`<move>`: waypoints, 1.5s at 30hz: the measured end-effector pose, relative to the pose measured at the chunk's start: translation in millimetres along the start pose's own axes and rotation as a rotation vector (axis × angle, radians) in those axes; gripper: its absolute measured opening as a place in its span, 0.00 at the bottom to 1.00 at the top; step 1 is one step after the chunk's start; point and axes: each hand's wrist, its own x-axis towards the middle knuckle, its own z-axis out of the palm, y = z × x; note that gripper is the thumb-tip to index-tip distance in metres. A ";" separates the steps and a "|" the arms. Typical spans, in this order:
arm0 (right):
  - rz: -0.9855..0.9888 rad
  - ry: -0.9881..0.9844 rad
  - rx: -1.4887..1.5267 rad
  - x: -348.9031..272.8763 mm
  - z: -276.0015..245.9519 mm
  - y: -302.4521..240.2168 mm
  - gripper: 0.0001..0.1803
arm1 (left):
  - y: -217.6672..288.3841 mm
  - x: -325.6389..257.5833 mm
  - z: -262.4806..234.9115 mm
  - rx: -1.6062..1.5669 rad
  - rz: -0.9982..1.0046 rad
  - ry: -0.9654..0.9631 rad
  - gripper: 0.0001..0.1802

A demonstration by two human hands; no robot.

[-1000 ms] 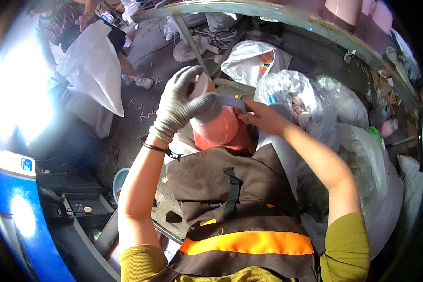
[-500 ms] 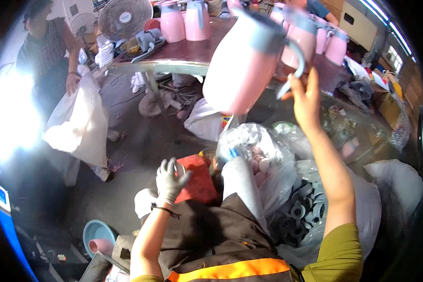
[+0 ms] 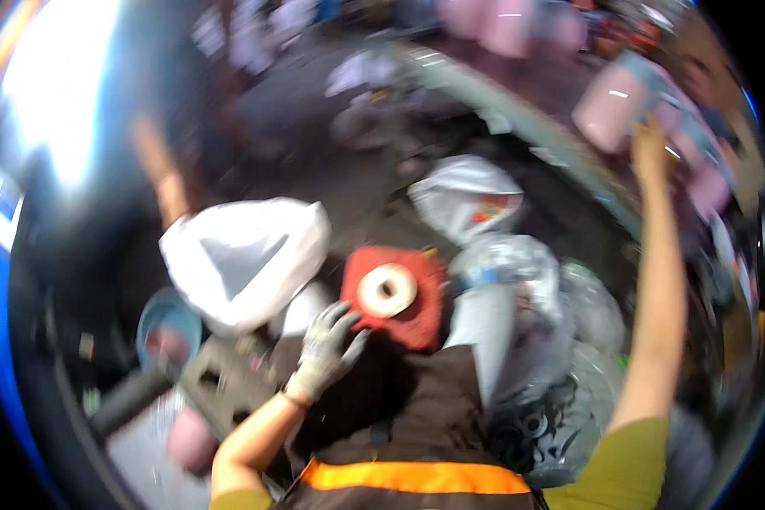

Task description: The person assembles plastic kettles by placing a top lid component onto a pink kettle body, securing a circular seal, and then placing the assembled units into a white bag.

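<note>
Far to the right, my bare right hand (image 3: 652, 151) is at the handle side of a pink jug (image 3: 608, 106) with a grey top, among other jugs at the table. Blur softens its fingers, but they look closed on the handle. My left hand (image 3: 321, 355), in a pale glove, hovers over my dark apron (image 3: 382, 425) with its fingers apart and nothing in them. Just beyond its fingertips is a red block-like thing (image 3: 425, 319), with a cream ring-shaped roll (image 3: 387, 291) on it.
Another person's arm (image 3: 163, 178) reaches to an open white bag (image 3: 306, 234) at the left. A blue basin (image 3: 146, 327) holds a pinkish thing. Clear plastic bags (image 3: 518, 255), one with grey ring-like parts (image 3: 531, 425), lie by my right leg. The table edge (image 3: 527, 127) slants across the right.
The pink jug has gone from mid-air in front of me to the table at the right, with my right hand. My view has turned. The other person's white bag has come nearer.
</note>
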 end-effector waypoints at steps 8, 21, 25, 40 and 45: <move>-0.345 -0.526 0.699 -191.1 62.1 -106.2 0.25 | -68.5 -142.3 -83.8 0.101 -0.502 0.387 0.13; -1.109 -0.970 0.645 -412.9 -1.0 -444.2 0.30 | -249.7 25.2 -132.3 -0.464 -0.859 0.295 0.26; -0.984 -0.359 0.995 -418.4 -9.1 -443.4 0.21 | -225.8 32.3 -162.2 -0.504 -0.565 0.658 0.30; -1.271 -0.874 1.204 -496.6 -36.5 -456.0 0.19 | -224.8 -120.9 -176.7 0.181 -0.860 0.335 0.37; -1.219 -0.855 0.760 -474.0 0.0 -474.7 0.22 | -228.4 -143.8 -174.1 0.209 -0.778 0.266 0.36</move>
